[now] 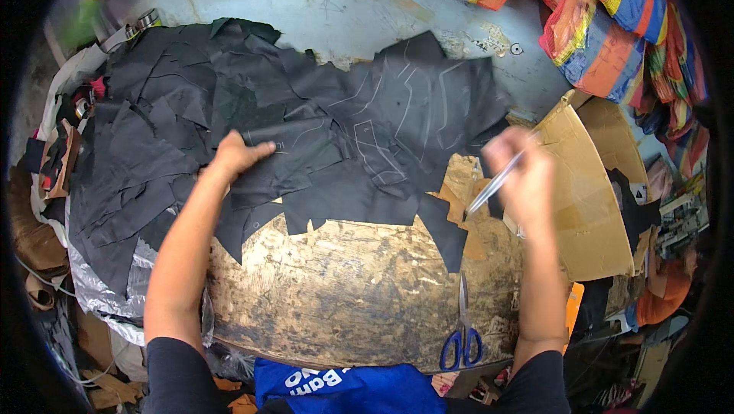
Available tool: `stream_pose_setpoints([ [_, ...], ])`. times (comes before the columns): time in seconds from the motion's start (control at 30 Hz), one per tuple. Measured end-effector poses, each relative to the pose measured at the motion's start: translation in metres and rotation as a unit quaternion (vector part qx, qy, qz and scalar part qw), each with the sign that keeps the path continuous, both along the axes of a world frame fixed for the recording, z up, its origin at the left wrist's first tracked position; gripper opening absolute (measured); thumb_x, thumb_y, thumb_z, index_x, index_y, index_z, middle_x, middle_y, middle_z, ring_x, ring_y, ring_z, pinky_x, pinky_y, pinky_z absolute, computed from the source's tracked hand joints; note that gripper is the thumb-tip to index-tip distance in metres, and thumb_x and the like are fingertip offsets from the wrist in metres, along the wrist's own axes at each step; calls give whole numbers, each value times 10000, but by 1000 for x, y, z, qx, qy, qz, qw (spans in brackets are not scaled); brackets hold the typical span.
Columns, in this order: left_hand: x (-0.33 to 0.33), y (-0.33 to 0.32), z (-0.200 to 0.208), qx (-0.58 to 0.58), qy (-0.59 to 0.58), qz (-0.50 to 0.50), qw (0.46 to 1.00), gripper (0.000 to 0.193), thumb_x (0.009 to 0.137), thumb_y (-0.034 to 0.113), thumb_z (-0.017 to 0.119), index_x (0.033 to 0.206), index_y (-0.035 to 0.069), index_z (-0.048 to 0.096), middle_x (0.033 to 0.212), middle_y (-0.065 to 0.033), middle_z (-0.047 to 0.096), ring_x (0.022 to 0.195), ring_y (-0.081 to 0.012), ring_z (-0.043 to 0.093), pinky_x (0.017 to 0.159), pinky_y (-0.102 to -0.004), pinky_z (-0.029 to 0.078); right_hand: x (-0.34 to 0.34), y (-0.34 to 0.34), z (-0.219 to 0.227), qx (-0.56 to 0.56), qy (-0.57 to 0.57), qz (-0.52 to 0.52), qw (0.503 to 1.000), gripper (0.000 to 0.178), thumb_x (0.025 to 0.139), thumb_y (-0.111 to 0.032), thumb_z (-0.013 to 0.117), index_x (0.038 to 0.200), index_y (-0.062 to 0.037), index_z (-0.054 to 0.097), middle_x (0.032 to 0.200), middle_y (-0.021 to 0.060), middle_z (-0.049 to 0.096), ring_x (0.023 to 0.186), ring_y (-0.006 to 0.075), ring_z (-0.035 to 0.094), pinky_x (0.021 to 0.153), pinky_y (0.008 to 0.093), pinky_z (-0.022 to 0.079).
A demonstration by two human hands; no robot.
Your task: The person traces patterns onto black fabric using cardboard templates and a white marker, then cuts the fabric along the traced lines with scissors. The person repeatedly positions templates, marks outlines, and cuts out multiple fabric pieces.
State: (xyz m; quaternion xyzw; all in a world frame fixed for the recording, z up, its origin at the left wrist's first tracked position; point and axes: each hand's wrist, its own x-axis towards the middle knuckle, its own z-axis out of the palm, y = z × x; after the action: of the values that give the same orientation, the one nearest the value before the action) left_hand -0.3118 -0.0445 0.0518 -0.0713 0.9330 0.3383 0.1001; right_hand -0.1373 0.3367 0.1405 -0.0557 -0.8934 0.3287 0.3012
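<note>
two hands [237, 155], one pen [495, 183], one scissors [462, 335]

A: cam setup?
B: single view; head-worn fisheye, looking steeply down on the worn table [359, 292]; forearms enter from the lower edge; left hand [235, 155] and right hand [524, 173] sit mid-frame, close range
A: distortion?
B: heavy; edges bend toward the rim, black corners; no second view, so no overlap
</note>
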Motion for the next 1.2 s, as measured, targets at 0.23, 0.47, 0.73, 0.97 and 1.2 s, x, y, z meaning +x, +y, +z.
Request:
stream_pose_setpoints([
  [0.23,-8,7,-15,-124,153,19,980,372,663,293,796,856,5,662,841,-191,662,820,-330,648,728,-403,492,27,-70,-114,136,-93,229,959,331,727,-203,765,970,-16,641,1053,171,652,1022,328,609,884,413,488],
  [0.47,-52,12,58,39,391,43,918,352,726,260,741,950,-2,669,693,-95,609,652,-218,599,651,-352,473,-14,-88,-142,288,-39,278,915,221,738,-43,592,956,-7,595,887,166,616,906,317,592,804,407,499],
  [0.73,-57,15,51,-7,426,12,905,293,783,191,688,1008,12,632,691,-94,610,652,-221,602,674,-354,479,-4,-94,-141,246,-46,267,931,188,751,-48,589,934,-8,579,813,145,579,837,282,569,726,398,506],
  [0.97,7,24,-4,-206,483,3,851,797,703,244,779,1358,89,353,1405,-200,331,1324,-368,290,1000,-597,260,-25,-91,-149,215,-19,271,938,185,801,-159,641,939,-52,579,812,126,581,879,294,568,719,393,508],
  [1.2,30,13,-33,-127,320,31,938,809,728,242,752,1391,42,335,1128,-191,567,1078,-361,541,910,-478,423,-21,-96,-153,165,-23,288,943,252,792,-217,676,972,-70,577,878,131,607,942,328,568,778,415,500],
])
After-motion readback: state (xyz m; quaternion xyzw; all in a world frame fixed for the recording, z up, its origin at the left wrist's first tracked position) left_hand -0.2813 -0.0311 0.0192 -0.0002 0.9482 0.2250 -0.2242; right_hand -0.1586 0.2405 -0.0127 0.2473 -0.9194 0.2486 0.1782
